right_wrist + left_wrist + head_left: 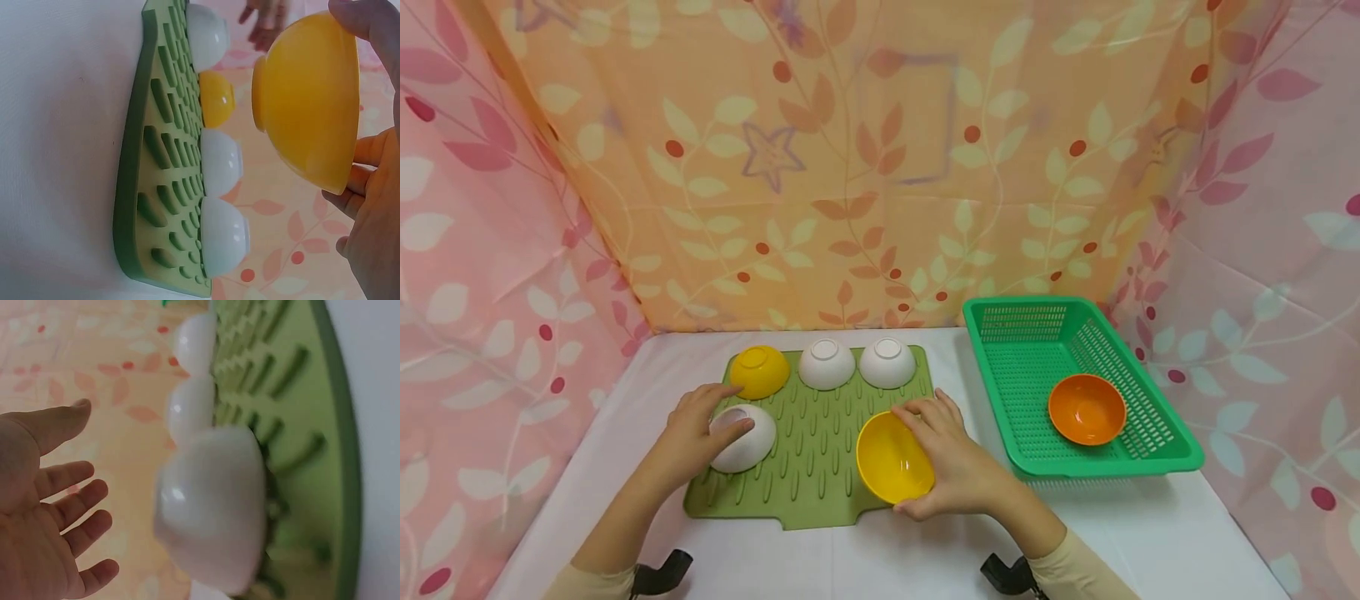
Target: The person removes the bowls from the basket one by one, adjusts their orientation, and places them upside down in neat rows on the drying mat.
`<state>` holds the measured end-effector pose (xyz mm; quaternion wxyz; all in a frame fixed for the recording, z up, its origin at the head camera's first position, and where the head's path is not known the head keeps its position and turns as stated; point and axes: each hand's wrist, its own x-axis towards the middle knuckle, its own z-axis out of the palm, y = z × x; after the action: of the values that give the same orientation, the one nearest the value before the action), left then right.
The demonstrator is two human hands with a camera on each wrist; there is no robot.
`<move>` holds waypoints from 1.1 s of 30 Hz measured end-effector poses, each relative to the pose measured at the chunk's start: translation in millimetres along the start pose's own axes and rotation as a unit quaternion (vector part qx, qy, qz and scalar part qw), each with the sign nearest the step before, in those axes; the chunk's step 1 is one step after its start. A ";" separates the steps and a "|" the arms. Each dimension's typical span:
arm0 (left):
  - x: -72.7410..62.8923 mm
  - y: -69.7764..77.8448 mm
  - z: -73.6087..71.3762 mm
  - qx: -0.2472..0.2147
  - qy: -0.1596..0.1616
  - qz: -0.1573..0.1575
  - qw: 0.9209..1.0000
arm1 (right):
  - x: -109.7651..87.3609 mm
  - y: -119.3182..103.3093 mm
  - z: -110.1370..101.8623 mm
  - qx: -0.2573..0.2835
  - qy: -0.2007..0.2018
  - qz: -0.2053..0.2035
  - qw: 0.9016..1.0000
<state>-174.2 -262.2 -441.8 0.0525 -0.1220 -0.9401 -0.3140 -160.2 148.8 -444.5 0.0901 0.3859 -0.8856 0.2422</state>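
Note:
My right hand (958, 462) grips a yellow bowl (891, 467) by its rim, thumb on one side and fingers on the other. The bowl is raised over the right part of the green drying mat (816, 492), its glossy inside showing in the head view and its foot facing the mat in the right wrist view. My left hand (688, 433) hovers beside an upside-down white bowl (748, 450) at the mat's front left. In the left wrist view its fingers (84, 503) are spread and apart from that bowl, holding nothing.
Along the mat's back edge sit another yellow bowl (760, 372) and two white bowls (826, 367), all upside down. To the right stands a green plastic basket (1011, 400) with an orange bowl (1087, 410) inside. Patterned cloth (880, 167) hangs behind and at both sides.

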 end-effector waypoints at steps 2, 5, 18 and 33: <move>0.6 13.6 0.5 -0.026 0.007 0.012 1.000 | 0.3 0.2 0.1 -0.007 0.005 -0.005 1.000; 0.3 36.2 6.8 -0.056 0.011 0.032 0.998 | 0.9 0.8 -0.5 -0.020 0.019 -0.017 0.999; -14.4 106.9 65.6 -0.174 -0.099 0.015 0.980 | 2.0 -0.9 -4.0 -0.040 0.053 -0.029 0.997; -13.4 107.2 90.0 -0.306 -0.178 -0.043 0.934 | 4.3 -3.9 9.7 -0.056 0.103 -0.092 0.989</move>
<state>-135.1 -127.6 -454.0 -0.1694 -0.1459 -0.7970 -0.5611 -160.0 139.0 -450.0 0.2245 0.4328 -0.8445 0.2216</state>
